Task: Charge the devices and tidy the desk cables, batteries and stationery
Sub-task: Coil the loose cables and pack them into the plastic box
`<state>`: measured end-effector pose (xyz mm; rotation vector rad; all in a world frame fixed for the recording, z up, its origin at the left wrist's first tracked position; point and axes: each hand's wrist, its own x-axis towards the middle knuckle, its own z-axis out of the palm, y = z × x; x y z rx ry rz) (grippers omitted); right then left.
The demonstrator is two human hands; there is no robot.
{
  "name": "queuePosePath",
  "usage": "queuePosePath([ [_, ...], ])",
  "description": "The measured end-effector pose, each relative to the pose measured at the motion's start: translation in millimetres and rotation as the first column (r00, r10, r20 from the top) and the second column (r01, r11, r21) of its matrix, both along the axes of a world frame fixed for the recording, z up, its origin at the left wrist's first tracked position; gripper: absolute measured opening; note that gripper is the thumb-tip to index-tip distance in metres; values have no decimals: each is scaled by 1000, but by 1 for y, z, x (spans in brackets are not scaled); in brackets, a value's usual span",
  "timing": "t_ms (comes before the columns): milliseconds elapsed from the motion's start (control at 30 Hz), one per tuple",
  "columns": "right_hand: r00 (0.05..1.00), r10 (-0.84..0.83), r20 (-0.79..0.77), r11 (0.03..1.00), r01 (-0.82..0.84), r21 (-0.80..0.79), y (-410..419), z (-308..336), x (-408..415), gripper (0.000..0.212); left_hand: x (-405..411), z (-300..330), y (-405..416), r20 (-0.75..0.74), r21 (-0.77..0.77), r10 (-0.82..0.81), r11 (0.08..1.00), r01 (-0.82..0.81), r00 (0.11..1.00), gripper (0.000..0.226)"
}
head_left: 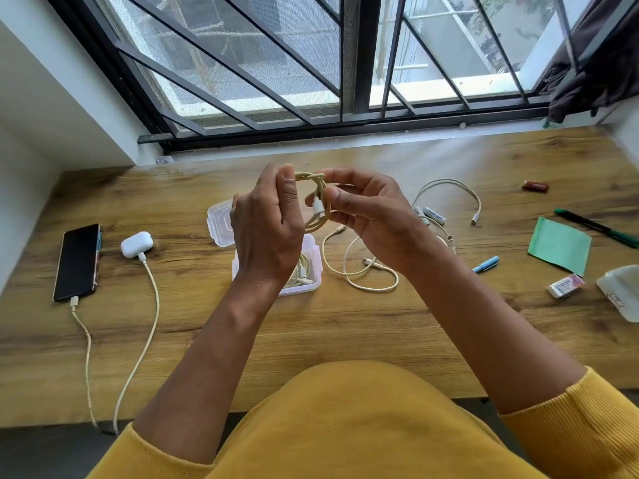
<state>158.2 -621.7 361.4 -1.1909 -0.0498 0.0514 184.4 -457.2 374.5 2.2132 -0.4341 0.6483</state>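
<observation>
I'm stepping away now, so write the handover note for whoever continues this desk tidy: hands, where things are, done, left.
Hands: left hand and right hand both grip a coiled cable held above the desk.
Where: clear plastic box sits open below the hands with cables already inside, its lid beside it.
Done: phone and earbuds case each have a cable plugged in.
Left: box the coil; coil the loose cable and the short cable; gather the batteries, blue pen, green pen, eraser and green pouch.
</observation>
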Motion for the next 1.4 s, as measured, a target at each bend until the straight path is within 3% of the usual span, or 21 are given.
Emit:
queuePosePath([
  [267, 990, 119, -80, 991, -113, 78, 1, 10, -4, 9, 1, -7, 1, -32, -14, -50, 999, 49, 998, 39],
  [433, 987, 121, -109, 972, -141, -189, 5, 5, 0, 25, 2, -15, 3, -58, 15, -103, 994, 104, 993, 37],
  [600, 965, 228, -129, 953, -249, -173, -1, 4, -1, 33, 6, -17, 12, -46, 65, -143, 987, 146, 989, 38],
  [700, 950, 287, -127, 933, -307, -186, -1, 5, -1, 58, 6, -17, 13, -41, 89, -138, 986, 142, 990, 37],
  [767, 946, 305, -113, 928, -321, -187, -2, 7, -1, 63, 6, -17, 13, -36, 96, -110, 989, 113, 993, 35],
  [933, 919, 377, -117, 920, -386, -66, -5, 5, -1, 46, 6, -13, 14, -18, 81, -99, 992, 100, 995, 29],
  [1067, 892, 412, -186, 907, -381, 181, -2, 4, -1, 38, 4, -11, 10, -11, 85, -85, 993, 86, 996, 31],
  [1167, 890, 397, -225, 897, -324, 299, 1, 5, 0, 19, 4, -12, 11, -9, 77, -74, 994, 74, 997, 30],
  [1333, 896, 370, -245, 910, -296, 290, 4, 10, 4, 8, 2, -15, 14, -17, 85, -57, 995, 59, 998, 35],
  [1400, 900, 353, -256, 925, -295, 239, 5, 14, 4, 19, 3, -14, 16, -1, 87, -57, 995, 57, 998, 35],
])
